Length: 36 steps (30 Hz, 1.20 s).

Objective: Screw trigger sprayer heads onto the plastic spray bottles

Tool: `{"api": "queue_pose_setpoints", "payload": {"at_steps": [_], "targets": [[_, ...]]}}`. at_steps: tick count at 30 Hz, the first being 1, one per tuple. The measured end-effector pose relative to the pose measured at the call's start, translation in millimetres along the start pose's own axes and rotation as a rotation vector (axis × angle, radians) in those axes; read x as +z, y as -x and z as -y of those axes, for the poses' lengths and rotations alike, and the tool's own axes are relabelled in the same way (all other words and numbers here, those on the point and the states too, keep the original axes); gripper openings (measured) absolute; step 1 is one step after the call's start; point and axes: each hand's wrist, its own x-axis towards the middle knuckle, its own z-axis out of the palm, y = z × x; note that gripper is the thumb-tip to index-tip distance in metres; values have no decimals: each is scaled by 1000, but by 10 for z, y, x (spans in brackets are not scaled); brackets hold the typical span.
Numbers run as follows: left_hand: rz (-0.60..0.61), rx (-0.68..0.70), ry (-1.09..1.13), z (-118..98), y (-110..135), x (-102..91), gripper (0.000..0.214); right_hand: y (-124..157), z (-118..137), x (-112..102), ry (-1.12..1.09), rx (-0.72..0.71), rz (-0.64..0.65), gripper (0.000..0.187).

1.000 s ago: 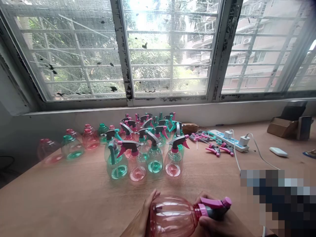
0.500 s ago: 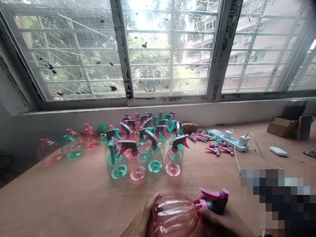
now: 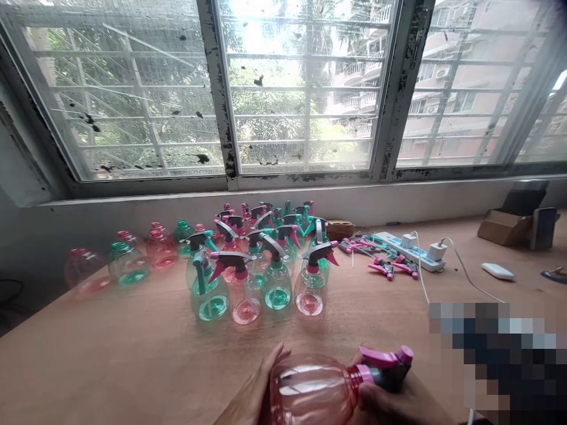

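A clear red spray bottle (image 3: 312,386) lies on its side in front of me, its base to the left and its neck to the right. My left hand (image 3: 252,389) cups the base end, fingers wrapped partly out of sight behind it. At the neck, my right hand (image 3: 390,401) grips the pink collar of the black-and-pink spray head (image 3: 385,369), whose trigger points upward. Beyond my hands stands a group of red and green spray bottles (image 3: 278,289) with heads fitted.
Several headless bottles (image 3: 133,265) stand at the left. Loose spray heads (image 3: 383,268) lie beside a white power strip (image 3: 423,257) with cables. Farther right are a white mouse-like object (image 3: 498,271) and an open cardboard box (image 3: 505,227). A pixelated patch covers the lower right.
The held bottle and both hands have shifted slightly downward. My right hand stays on the neck and my left on the base. The other bottles stand as before.
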Motion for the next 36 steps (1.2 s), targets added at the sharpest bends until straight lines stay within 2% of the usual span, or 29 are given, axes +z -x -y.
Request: {"api": "queue_pose_setpoints", "payload": {"at_steps": [4, 8, 11, 16, 22, 27, 29, 32, 36], "targets": [[-29, -90, 34, 84, -21, 36, 77, -5, 8, 17, -40, 14, -20, 51], [12, 34, 6, 87, -14, -5, 97, -9, 10, -4, 16, -39, 40, 47], [10, 95, -2, 25, 0, -29, 88, -5, 25, -15, 113, -75, 61, 48], [8, 34, 1, -79, -16, -28, 85, 5, 39, 6, 77, -37, 35, 50], [-22, -71, 25, 9, -33, 8, 65, -5, 5, 45, -85, 54, -51, 52], [8, 67, 21, 12, 4, -30, 90, -4, 36, 57, -66, 10, -28, 51], [25, 87, 36, -24, 14, -58, 85, -1, 46, 49, -45, -5, 6, 50], [27, 43, 16, -41, 18, -60, 72, -2, 37, 35, -36, -8, 16, 50], [-6, 46, 71, 59, -13, 35, 89, -11, -1, 34, -82, -1, -54, 49]]}}
